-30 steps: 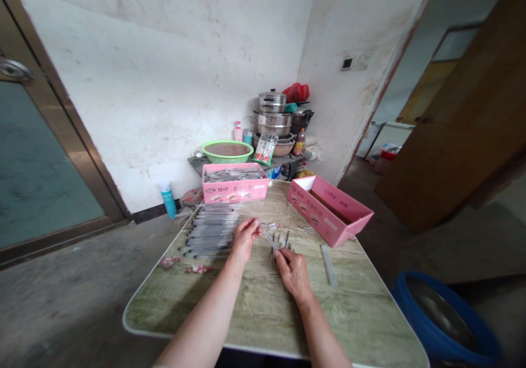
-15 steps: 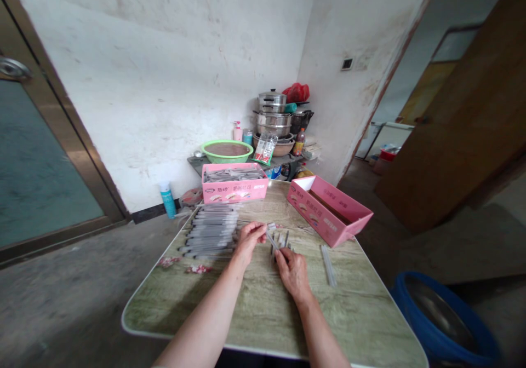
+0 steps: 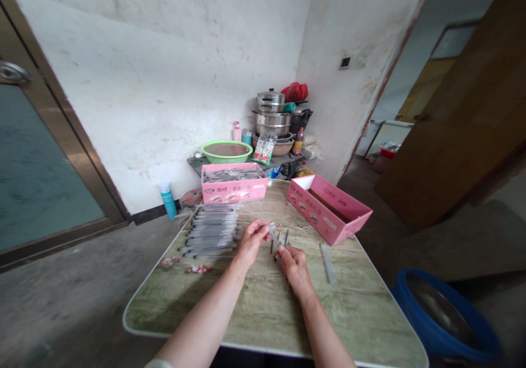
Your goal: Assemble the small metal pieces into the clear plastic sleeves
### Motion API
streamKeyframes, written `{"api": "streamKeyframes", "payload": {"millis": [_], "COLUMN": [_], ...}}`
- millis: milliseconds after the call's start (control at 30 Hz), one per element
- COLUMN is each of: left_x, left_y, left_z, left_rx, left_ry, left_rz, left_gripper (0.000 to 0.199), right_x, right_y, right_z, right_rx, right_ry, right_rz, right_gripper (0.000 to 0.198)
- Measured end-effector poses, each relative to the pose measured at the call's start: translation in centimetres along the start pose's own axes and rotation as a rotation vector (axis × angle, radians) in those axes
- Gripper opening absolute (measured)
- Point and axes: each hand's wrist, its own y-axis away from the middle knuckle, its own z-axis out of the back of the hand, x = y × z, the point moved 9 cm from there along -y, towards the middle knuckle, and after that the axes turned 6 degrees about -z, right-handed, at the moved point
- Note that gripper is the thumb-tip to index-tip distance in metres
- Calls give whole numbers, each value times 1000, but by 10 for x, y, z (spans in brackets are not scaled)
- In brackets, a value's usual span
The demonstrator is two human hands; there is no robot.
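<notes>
Between my two hands is a slim translucent grey pen [image 3: 274, 237], tilted over the middle of the table. The fingers of my left hand [image 3: 253, 239] pinch its upper end, where a pale clear piece shows. My right hand [image 3: 295, 264] pinches the lower end. Just behind the right fingers lie several loose dark and grey pen parts [image 3: 286, 237], partly hidden. Left of my left hand, many grey pens [image 3: 213, 231] with dark ends lie side by side in a row. A few clear tubes [image 3: 328, 264] rest to the right of my right hand.
A pink box [image 3: 234, 184] full of grey pens stands at the table's back left. Another pink box [image 3: 329, 206] sits angled at the right edge. Behind are a green basin [image 3: 227, 159] and stacked pots [image 3: 271, 119]. A blue barrel [image 3: 446, 313] stands right of the table [image 3: 263, 318].
Both hands have shifted slightly right, still pinching the pen at its two ends. The right fingers have moved a little up along it. The pens and boxes on the table stay put.
</notes>
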Motion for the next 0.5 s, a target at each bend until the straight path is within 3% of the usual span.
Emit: {"api": "streamKeyframes", "payload": {"millis": [133,300,367,500], "left_x": [-2,-23,-47,-120], "left_y": [2,0,-1,-4], "left_z": [-4,4,18,44], "left_rx": [-41,-110,-187,-312], "left_ry": [-66,-151,-211,-426], "left_rz": [-38,-178,-280,-524], "left_gripper": [38,39,38,36], "right_x": [-9,10,16,19], "right_y": [-2,0,3,5], "right_z": [-12,-1,11,22], "right_rx": [101,29,-56,-134], "right_ry": [-92,-49,-13,56], "right_rz": [-62,12,40,68], "right_gripper": [46,46,47,47]}}
